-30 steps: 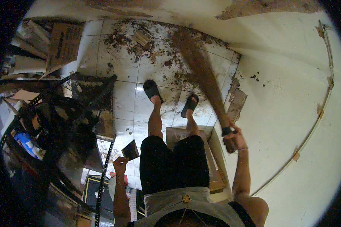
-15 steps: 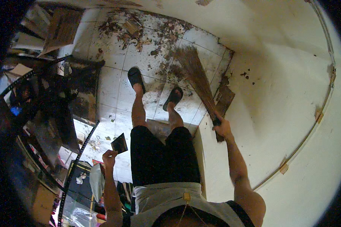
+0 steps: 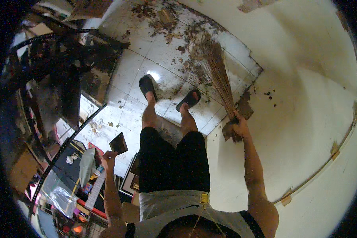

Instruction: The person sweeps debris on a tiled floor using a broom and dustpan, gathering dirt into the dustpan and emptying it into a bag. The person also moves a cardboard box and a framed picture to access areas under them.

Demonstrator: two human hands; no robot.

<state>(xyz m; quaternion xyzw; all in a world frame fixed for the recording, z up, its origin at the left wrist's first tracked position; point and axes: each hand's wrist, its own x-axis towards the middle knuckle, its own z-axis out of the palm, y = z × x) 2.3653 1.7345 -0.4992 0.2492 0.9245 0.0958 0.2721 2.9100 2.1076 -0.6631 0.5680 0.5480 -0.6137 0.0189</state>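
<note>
My right hand (image 3: 239, 123) is closed round the bound end of a stick broom (image 3: 219, 73). Its bristles fan out over dirt and leaf-like debris (image 3: 194, 59) on the white floor tiles. Out to the left, my left hand (image 3: 109, 158) pinches the corner of a small dark, flat square piece (image 3: 118, 143). What that piece is, a photo or a card, I cannot tell. It is held above the floor, clear of my left leg.
A dark metal rack (image 3: 69, 152) with clutter stands along the left. Boxes, bags and a grey-green pouch (image 3: 87, 167) lie at lower left. The stained cream wall (image 3: 297, 131) runs along the right. A brown scrap (image 3: 166, 18) lies in the far debris.
The view has turned and shifted. The broom's bristles have moved along the debris, nearer the far wall. Both hands keep their hold; more clutter shows at lower left.
</note>
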